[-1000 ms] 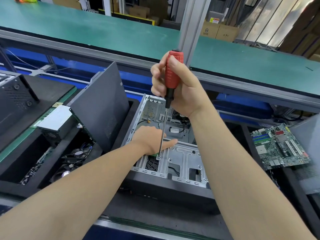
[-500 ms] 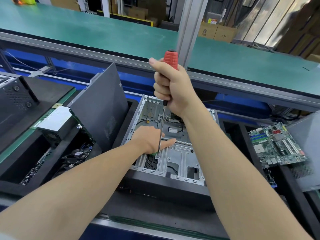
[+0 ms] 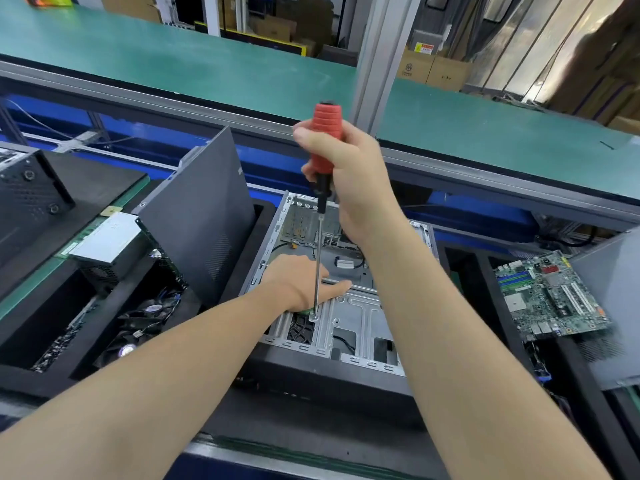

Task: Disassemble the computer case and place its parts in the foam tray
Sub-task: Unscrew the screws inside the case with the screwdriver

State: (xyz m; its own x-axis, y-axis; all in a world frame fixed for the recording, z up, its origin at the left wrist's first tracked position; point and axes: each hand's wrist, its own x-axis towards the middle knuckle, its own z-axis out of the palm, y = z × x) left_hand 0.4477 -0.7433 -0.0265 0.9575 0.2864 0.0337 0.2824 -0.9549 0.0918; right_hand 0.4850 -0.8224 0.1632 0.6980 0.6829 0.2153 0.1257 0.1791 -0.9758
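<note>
Fingers (image 3: 309, 171) of the right hand (image 3: 353, 181) clench the red ribbed handle of a long steel-shafted screwdriver (image 3: 325, 133), its axis nearly upright, tip straight below on the silver metal frame of the open computer case (image 3: 356, 317). The left hand (image 3: 298, 282), nearer the tip, lies with fingers straight against the frame just beside it. Black foam tray (image 3: 52, 379) sits left.

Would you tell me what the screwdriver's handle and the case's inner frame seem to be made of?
Screwdriver handle: likely red plastic or rubber, matte, with ribbed rings. Case frame: bare sheet metal, probably steel, pale grey, stamped ridges, dull sheen.
</note>
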